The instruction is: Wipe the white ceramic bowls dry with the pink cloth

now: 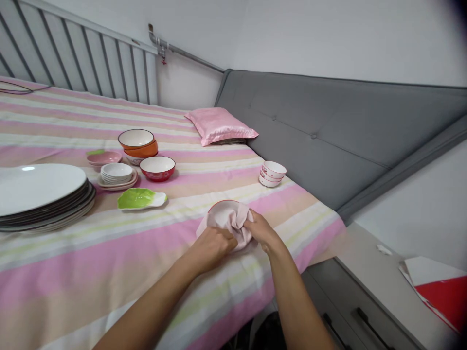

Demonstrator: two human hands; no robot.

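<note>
Both my hands meet on a pale pink cloth (228,218) that is wrapped round a small bowl with a red rim (222,201), low over the striped bedspread (109,253). My left hand (211,247) grips the cloth from the near left side, fingers curled. My right hand (260,230) pinches the cloth and bowl from the right. Most of the bowl is hidden under the cloth.
A stack of large white plates (40,194) lies at the left. Behind are a green leaf-shaped dish (140,198), a red bowl (157,167), stacked orange bowls (138,143), small white saucers (116,174), a pink dish (104,158), stacked small cups (272,173) and a pink pillow (219,125). A grey nightstand (365,287) stands at the right.
</note>
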